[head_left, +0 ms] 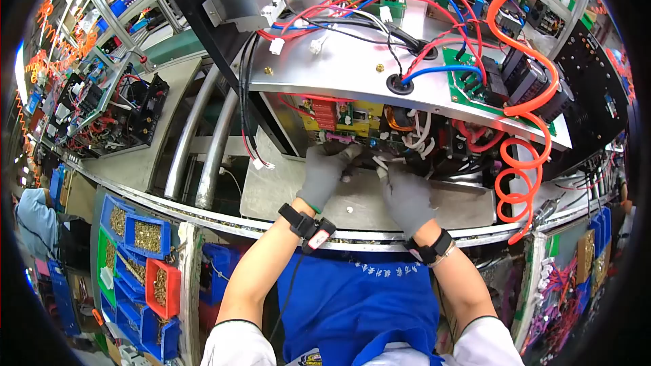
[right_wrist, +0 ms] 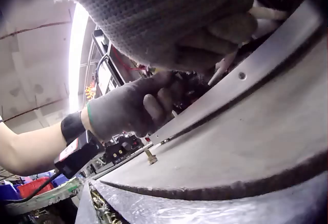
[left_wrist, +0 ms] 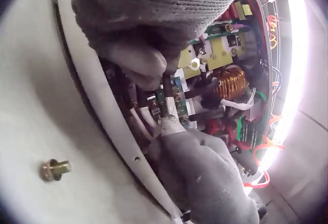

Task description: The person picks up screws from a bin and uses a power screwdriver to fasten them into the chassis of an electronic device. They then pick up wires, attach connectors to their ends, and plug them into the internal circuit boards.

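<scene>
Both hands wear grey gloves and work at the open front of a metal chassis (head_left: 325, 81). My right hand (head_left: 407, 196) pinches a white-sleeved cable (left_wrist: 170, 110) close behind the chassis front lip (left_wrist: 105, 106). Beside it, my left hand (head_left: 324, 175) has its fingers bent around the dark part of this cable, just beyond the white sleeve; its fingertips partly hide the grip. Other white-sleeved leads (left_wrist: 146, 115) lie next to the right fingertips. Behind the hands are a copper-wound coil (left_wrist: 231, 84), a ring terminal (left_wrist: 194, 64) and circuit boards.
A loose bolt (left_wrist: 56, 170) stands on the metal plate (head_left: 305, 196) before the chassis. Red and blue wires (head_left: 434, 0) loop over the chassis top. A coiled orange air hose (head_left: 519, 176) hangs at right. Blue bins (head_left: 148, 236) and a red bin (head_left: 163, 288) hold small fasteners at left.
</scene>
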Demonstrator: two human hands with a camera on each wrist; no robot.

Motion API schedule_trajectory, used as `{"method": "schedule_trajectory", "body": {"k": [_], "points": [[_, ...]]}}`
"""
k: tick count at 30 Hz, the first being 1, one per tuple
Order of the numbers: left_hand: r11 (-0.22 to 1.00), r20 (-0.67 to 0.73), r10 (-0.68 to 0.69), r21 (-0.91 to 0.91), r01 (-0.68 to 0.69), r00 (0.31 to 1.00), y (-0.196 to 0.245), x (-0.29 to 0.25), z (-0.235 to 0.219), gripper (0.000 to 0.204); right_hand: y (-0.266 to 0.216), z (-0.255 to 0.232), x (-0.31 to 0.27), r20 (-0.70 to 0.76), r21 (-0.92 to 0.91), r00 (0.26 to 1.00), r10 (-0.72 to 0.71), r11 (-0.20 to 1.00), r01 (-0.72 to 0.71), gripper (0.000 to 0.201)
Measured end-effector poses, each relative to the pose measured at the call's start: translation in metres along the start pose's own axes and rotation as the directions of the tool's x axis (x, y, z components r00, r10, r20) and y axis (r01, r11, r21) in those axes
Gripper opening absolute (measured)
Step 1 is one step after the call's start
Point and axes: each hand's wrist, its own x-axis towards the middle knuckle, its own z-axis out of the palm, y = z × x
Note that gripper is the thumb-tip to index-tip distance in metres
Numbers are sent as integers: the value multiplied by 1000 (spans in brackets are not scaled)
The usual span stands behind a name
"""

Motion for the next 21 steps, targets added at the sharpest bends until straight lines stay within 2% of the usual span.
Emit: {"method": "schedule_trajectory", "body": {"k": [3,8,9,11,12,14,15,17,18,20,21], "points": [[999,-27,-4,47,5,1000,1,4,0,18,-2,-5,3,62,16,998,33,999,-34,27],[994,-23,-42,100,44,999,5,1,-1,23,-1,0,3,31,33,999,31,999,-32,28],[995,-13,-16,95,18,1000,5,1,-2,23,0,-1,3,16,38,1000,20,999,-20,28],[996,10,28,87,-28,1000,3,-2,-3,24,-4,-14,8,165,46,983,75,995,-84,29],[979,41,-6,203,-2,999,3,-8,-5,24,-6,-23,8,242,45,964,106,992,-120,30],[902,94,-83,430,35,992,7,-24,-10,24,-13,-41,-1,62,79,998,32,996,-37,27],[796,181,39,589,-140,983,2,-32,-14,24,-17,-49,-5,-31,91,1000,-4,996,7,27],[438,404,207,776,-454,891,-16,-52,-23,24,-24,-68,-15,-48,229,998,-32,972,42,28],[383,404,162,815,-435,900,-24,-58,-25,23,-27,-72,-20,-56,297,997,-47,953,62,30],[263,394,82,877,-401,915,-33,-63,-23,23,-29,-67,-29,3,313,990,-144,940,136,31],[398,333,59,857,-328,941,-33,-63,-21,24,-29,-66,-31,27,319,981,-194,931,175,32]]}}
